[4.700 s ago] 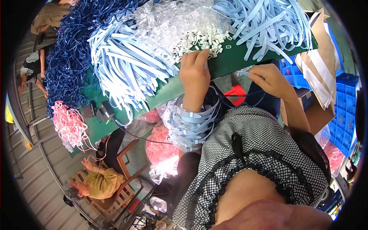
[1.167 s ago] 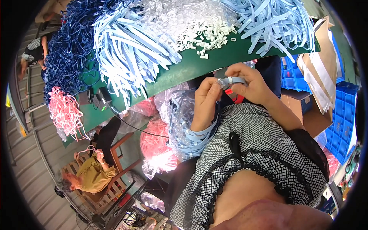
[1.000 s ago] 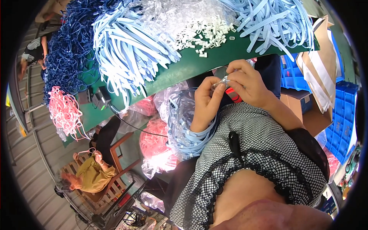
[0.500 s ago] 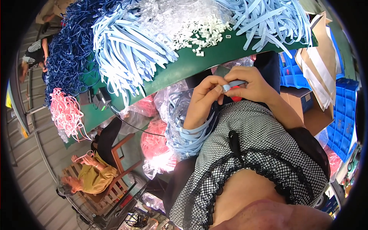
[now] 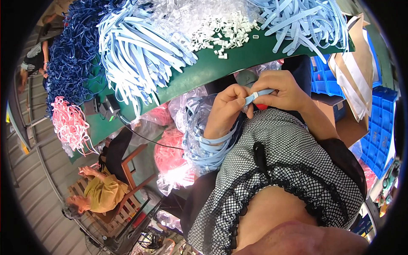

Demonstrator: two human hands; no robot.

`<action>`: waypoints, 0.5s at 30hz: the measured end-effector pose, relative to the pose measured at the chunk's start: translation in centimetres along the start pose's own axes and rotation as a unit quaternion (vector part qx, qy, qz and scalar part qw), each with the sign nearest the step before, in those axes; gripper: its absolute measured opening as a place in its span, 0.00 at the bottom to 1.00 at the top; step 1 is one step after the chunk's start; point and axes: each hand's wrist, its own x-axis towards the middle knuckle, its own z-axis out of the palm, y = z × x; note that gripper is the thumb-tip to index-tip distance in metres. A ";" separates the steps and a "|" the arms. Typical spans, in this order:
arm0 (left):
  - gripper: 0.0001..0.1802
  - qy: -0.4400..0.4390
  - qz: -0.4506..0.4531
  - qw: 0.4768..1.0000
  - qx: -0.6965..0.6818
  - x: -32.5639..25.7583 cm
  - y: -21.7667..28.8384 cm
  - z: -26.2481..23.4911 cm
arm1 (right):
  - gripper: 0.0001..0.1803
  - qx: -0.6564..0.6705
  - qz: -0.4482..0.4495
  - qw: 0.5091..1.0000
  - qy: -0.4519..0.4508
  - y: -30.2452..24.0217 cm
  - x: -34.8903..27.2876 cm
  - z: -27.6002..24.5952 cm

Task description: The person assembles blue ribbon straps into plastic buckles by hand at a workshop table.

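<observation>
Just beyond my lap, a light blue strap [image 5: 250,100] runs between my two hands. My left hand [image 5: 229,104] pinches its near end between thumb and fingers. Around the other part close the thumb and fingers of my right hand [image 5: 280,90]. A small white buckle loop [image 5: 255,95] appears to sit on the strap between the hands. Something red [image 5: 261,106] shows beneath my right hand; its kind is unclear. Below my left wrist hangs a bundle of light blue straps [image 5: 208,159] in clear plastic.
The green table [image 5: 187,76] holds light blue straps [image 5: 136,51], white buckle loops [image 5: 227,34], navy cords [image 5: 76,55] and pink cords [image 5: 68,125]. Blue crates [image 5: 378,131] and a cardboard box [image 5: 355,131] stand right. A person in yellow [image 5: 106,193] sits left.
My right hand has shifted slightly, and more of the strap shows between my hands, with the white loop now visible. The seated person's hands have moved closer together.
</observation>
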 end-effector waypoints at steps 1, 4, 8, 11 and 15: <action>0.08 0.005 -0.013 1.000 0.001 0.1 -0.1 -0.1 | 0.09 0.000 0.001 1.000 0.000 0.1 0.0 0.1; 0.07 0.015 -0.037 0.999 0.004 0.0 -0.3 -0.5 | 0.10 0.005 -0.026 0.999 0.022 0.6 0.1 0.6; 0.05 0.020 -0.010 0.999 -0.039 0.3 -0.4 0.1 | 0.11 -0.044 -0.063 0.997 0.010 0.9 0.3 0.7; 0.08 0.074 0.013 0.996 -0.041 0.6 -0.5 0.7 | 0.11 -0.117 -0.127 0.984 0.032 0.2 1.4 0.4; 0.12 0.094 0.052 0.991 0.082 0.5 -0.2 0.9 | 0.06 -0.156 -0.100 0.971 0.149 -0.2 0.9 0.4</action>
